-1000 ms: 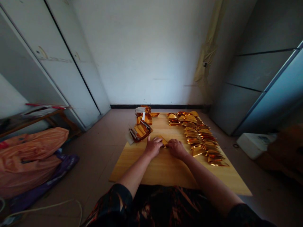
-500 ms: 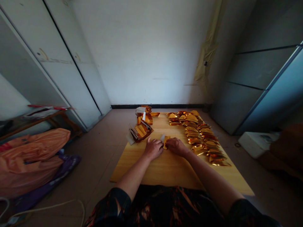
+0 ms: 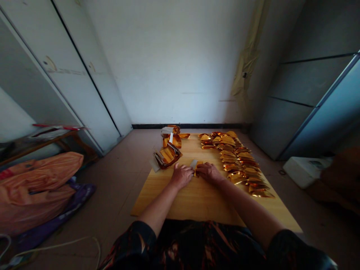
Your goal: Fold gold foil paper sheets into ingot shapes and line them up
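A small sheet of gold foil paper (image 3: 198,168) with a pale edge lies on the wooden board (image 3: 197,202), between my two hands. My left hand (image 3: 182,176) rests at its left side, fingers curled together and pressing on the sheet. From the right, my right hand (image 3: 209,172) grips the sheet with bent fingers; its fingertips are partly hidden. Folded gold foil pieces (image 3: 228,157) are laid in rows to the right of my right hand. Beyond my left hand sits a curved stack of gold foil sheets (image 3: 168,154).
More gold sheets (image 3: 172,141) lie behind that stack at the board's far left. Pale cabinets (image 3: 92,75) stand at left, with orange cloth (image 3: 56,180) piled below. At right are a grey fridge-like cabinet (image 3: 303,82) and a white box (image 3: 300,170). A wall (image 3: 174,67) rises ahead.
The fingers of my right hand have shifted slightly up and the sheet's pale part shows a little more. My left hand stays almost in place. The stacks and rows are unchanged.
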### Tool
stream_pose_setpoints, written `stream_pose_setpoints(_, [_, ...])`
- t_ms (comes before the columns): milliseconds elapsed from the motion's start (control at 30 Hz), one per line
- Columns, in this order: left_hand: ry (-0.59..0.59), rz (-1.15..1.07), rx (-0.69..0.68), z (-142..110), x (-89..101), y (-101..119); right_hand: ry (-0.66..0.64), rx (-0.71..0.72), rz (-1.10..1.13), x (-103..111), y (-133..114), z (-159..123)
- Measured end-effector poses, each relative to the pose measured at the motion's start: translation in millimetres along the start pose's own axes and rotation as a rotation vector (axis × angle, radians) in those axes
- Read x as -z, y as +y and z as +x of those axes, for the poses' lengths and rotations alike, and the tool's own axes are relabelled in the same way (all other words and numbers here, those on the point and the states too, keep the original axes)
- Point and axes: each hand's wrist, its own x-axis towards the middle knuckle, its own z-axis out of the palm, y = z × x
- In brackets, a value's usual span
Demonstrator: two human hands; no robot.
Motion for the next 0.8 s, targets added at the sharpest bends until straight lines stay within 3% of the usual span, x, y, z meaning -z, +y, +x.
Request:
stream_pose_setpoints(167, [-0.023, -0.038, -0.006, -1, 5.5, 3, 0.113, 0.044, 0.143, -16, 6, 3])
stream_pose_setpoints(300, [-0.024, -0.034, 0.026, 0, 5.7, 4, 0.222, -0.004, 0.294, -23, 6, 6])
stream_pose_setpoints(533, [-0.016, -0.046, 0.008, -3, 3.0, 0, 0.118, 0.058, 0.251, -8, -7, 3])
stream_pose_setpoints(667, [-0.045, -0.058, -0.034, -6, 3.9, -4, 0.13, 0.163, 0.184, -6, -5, 3])
stream_pose_setpoints(800, [-0.09, -0.077, -0.058, -8, 5.4, -9, 0.153, 0.174, 0.211, -13, 5, 6])
